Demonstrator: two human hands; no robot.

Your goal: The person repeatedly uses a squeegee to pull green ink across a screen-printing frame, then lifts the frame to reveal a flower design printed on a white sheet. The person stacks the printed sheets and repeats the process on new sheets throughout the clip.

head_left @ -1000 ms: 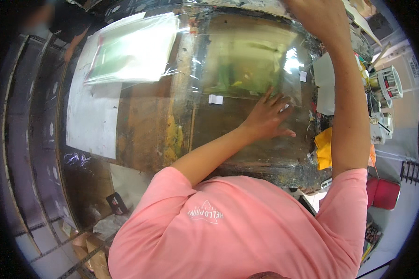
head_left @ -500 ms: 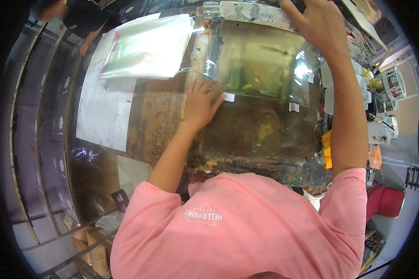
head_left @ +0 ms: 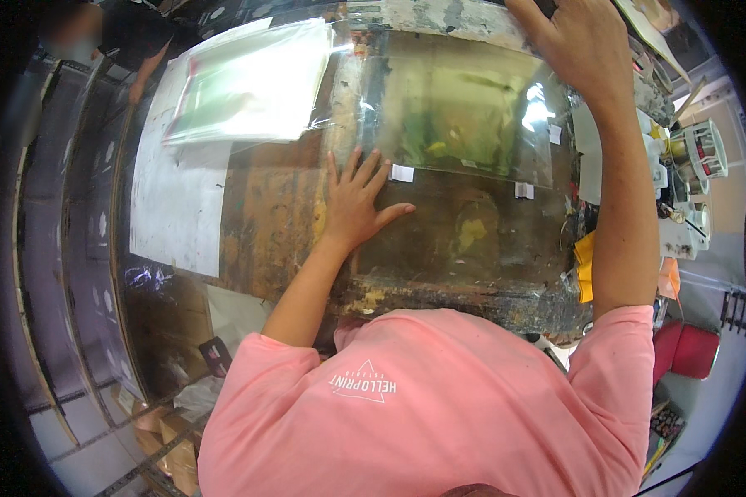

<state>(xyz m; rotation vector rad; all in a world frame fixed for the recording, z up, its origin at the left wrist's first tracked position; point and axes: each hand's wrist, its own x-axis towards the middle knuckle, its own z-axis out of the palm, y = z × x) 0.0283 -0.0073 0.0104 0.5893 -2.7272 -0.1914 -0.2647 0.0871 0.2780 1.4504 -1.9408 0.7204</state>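
My left hand (head_left: 356, 200) lies palm down with fingers spread on the worn brown tabletop (head_left: 273, 186). Its fingertips are beside the lower left corner of a clear, greenish plastic sheet (head_left: 464, 108), close to a small white paper tab (head_left: 402, 173). Two more white tabs, one by the sheet's lower edge (head_left: 524, 190) and one by its right side (head_left: 554, 133), sit nearby. My right hand (head_left: 584, 50) reaches to the far edge, by a paint-stained pale bar (head_left: 456, 16). Its thumb points outward; the fingertips run out of the picture, so its grip is hidden.
Left of the sheet, a stack of glossy clear sheets (head_left: 249, 83) lies partly over white paper (head_left: 174, 207). Tubs and cans (head_left: 698, 153) crowd the right side, near a yellow cloth (head_left: 584, 265). Dark racks (head_left: 66, 248) stand at far left, with another person's arm (head_left: 145, 74) beyond.
My left hand has spread its fingers and thumb and flattened on the table. My right hand stays at the far edge, shifted slightly in view. The whole view has tilted a little.
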